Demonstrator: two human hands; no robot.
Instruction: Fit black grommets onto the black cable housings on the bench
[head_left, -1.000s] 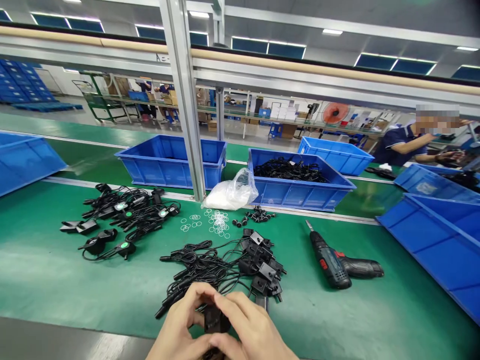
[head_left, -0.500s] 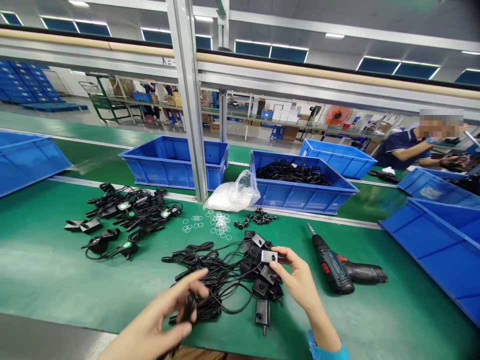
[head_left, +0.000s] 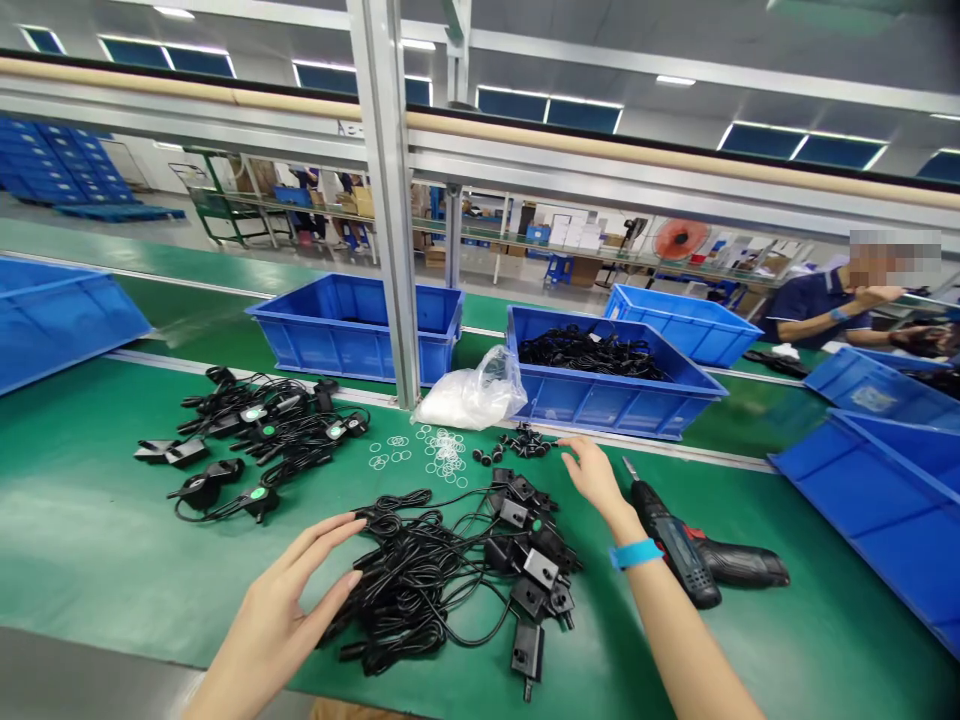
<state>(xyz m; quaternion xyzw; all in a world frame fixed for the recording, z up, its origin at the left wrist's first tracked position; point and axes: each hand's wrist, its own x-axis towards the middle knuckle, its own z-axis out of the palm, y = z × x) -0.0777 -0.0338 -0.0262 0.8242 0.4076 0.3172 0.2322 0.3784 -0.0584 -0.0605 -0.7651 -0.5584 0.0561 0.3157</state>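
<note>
My left hand [head_left: 289, 590] rests at the left side of a heap of coiled black cables [head_left: 409, 570]; its fingers are stretched and spread from the thumb, touching the heap's edge or just above it. The cables lead to small box-shaped black pumps [head_left: 541, 568] piled at the right. Beyond them, my right hand [head_left: 592, 475] reaches out with fingers extended and thumb apart. Its fingertips come to the right end of a cluster of small black round-headed parts with short stems [head_left: 525, 440]; whether they touch one is unclear. Thin clear rings [head_left: 448, 452] lie left of these parts.
A cordless drill [head_left: 686, 550] lies right of my right forearm. More black pumps with cables [head_left: 262, 430] sit at the left. Behind are a plastic bag [head_left: 469, 398], blue bins [head_left: 615, 395] and a metal post [head_left: 397, 250]. A co-worker [head_left: 814, 300] sits at the far right.
My right hand has left the pump in the pile and moved away from me to the small black parts. The left hand has let go of a black cable and opened.
</note>
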